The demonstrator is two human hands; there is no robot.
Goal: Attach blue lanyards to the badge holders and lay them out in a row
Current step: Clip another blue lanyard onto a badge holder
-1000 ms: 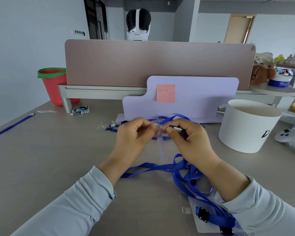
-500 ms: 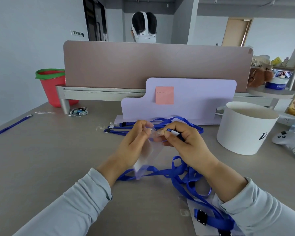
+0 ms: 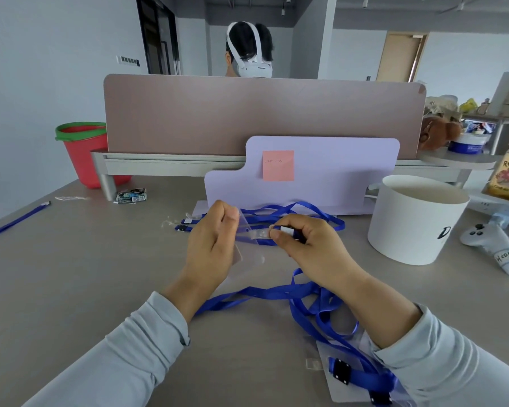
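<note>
Grey table [image 3: 71,274]: carries every item below.
Lilac board [image 3: 335,171]: upright, beyond your hands.
White tub [image 3: 415,224]: to your right, well apart from the work.
Blue lanyard [image 3: 262,292]: loops on the table under your wrists.
Your left hand [image 3: 212,248]: fingers curled, pinching the clear badge holder [image 3: 249,239] above the table.
Your right hand [image 3: 312,248]: pinches the lanyard clip [image 3: 287,229] at the holder's top edge.
Second holder [image 3: 344,386]: flat by your right sleeve, strap attached.

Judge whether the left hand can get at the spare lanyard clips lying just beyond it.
Probably, path-wise: the clips lie close ahead on bare table. But the left hand pinches the clear badge holder, so it must let go first.
</note>
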